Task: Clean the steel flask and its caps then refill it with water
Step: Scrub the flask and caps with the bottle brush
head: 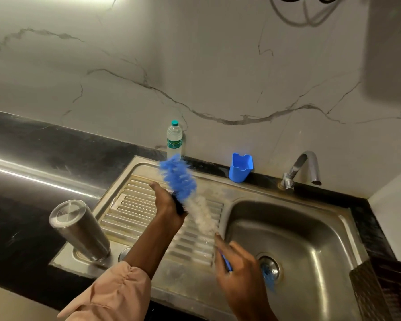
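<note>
The steel flask [79,230] stands upside down on the left end of the drainboard [134,205]. My left hand [167,205] holds a small dark cap [179,206] above the drainboard. My right hand [241,269] grips the blue handle of a bottle brush [183,181]. Its blue and white bristles are blurred and lie against the cap. A round steel piece [123,253] shows beside the flask, half hidden behind my left forearm; I cannot tell what it is.
The sink basin [310,228] with its drain [269,267] lies to the right, under a shut-off tap [303,167]. A plastic water bottle [174,140] and a blue cup [240,169] stand by the wall. A dark basket [384,290] sits at the lower right.
</note>
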